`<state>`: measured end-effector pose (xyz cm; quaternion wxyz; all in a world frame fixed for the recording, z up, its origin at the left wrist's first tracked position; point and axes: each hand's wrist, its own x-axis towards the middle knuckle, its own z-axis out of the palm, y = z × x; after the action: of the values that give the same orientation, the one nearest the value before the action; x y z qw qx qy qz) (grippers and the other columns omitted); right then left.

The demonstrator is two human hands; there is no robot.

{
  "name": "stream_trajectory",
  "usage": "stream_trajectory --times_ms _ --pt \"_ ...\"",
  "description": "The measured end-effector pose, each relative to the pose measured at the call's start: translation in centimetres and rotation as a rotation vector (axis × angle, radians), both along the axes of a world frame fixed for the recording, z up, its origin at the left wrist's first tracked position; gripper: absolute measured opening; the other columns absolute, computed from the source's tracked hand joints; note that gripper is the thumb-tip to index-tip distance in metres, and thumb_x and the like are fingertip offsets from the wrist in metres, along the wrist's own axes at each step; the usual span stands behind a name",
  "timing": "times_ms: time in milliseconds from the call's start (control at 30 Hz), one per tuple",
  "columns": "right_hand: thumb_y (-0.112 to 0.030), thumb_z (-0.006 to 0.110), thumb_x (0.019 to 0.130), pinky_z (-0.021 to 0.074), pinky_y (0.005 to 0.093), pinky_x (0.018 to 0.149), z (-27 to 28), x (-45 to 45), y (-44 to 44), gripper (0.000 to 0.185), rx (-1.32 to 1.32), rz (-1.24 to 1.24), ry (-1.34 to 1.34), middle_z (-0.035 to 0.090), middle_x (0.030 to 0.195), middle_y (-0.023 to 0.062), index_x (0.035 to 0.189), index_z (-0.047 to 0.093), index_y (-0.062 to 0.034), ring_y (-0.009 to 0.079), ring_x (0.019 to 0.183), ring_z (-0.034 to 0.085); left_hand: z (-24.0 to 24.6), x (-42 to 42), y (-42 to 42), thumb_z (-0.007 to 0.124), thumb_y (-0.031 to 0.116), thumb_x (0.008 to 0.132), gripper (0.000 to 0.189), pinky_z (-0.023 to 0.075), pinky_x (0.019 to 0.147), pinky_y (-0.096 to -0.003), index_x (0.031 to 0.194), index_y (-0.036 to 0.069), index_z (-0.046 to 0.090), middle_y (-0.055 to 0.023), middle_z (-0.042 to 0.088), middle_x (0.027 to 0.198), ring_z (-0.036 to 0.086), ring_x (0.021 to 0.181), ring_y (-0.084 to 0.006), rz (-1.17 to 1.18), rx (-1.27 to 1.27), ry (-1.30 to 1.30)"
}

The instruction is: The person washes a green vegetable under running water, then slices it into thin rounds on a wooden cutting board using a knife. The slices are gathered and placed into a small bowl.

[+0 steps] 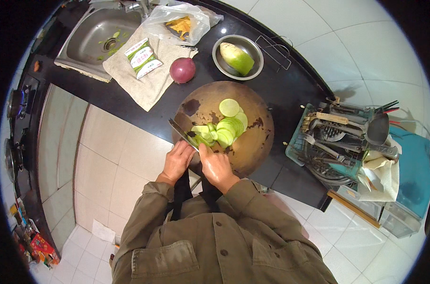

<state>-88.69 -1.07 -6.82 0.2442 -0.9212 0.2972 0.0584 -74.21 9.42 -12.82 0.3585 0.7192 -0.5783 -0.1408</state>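
My right hand point(216, 167) grips a kitchen knife point(182, 132), its handle hidden in the fist. The blade slants up and left over the near left part of a round wooden cutting board point(259, 149). Just left of the blade, my left hand point(179, 158) rests at the board's edge with fingers curled together; anything beneath them is hidden. To the right of the blade lie cut pale-green radish pieces point(200, 129), some partly behind it. A fanned row of round radish slices point(231, 129) continues to the right, with another round slice point(229, 107) farther back.
Behind the board, a metal bowl point(216, 65) holds a cut green radish point(238, 58). A red onion point(182, 70) sits near a cloth point(147, 94) bearing a printed packet point(143, 58). A plastic bag point(200, 30), steel sink point(83, 42) and utensil basket point(296, 149) stand around.
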Motion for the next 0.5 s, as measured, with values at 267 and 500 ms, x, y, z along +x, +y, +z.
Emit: stream_trajectory --times_ms 267,500 --pt "-0.017 0.06 0.102 0.0529 0.0562 0.062 1.2 -2.3 -0.5 0.017 0.126 -0.065 -0.104 0.071 0.086 0.0234 0.11 0.054 -0.0032 0.0457 0.071 0.069 -0.1 0.2 -0.2 0.076 0.006 0.088 0.015 0.0603 0.08 -0.0397 0.101 0.005 0.069 -0.0076 0.067 0.107 0.068 0.099 -0.0308 -0.006 -0.044 0.011" --pt "-0.016 0.06 0.103 0.0518 0.0586 0.062 -0.7 0.1 -0.3 0.017 0.077 -0.054 -0.046 0.07 0.084 0.0247 0.11 0.054 -0.0025 0.0474 0.071 0.067 0.0 0.4 -0.1 0.076 0.006 0.088 0.016 0.0599 0.081 -0.0395 0.103 0.005 0.069 -0.0076 0.067 0.108 0.068 0.099 -0.0306 -0.007 -0.03 0.012"
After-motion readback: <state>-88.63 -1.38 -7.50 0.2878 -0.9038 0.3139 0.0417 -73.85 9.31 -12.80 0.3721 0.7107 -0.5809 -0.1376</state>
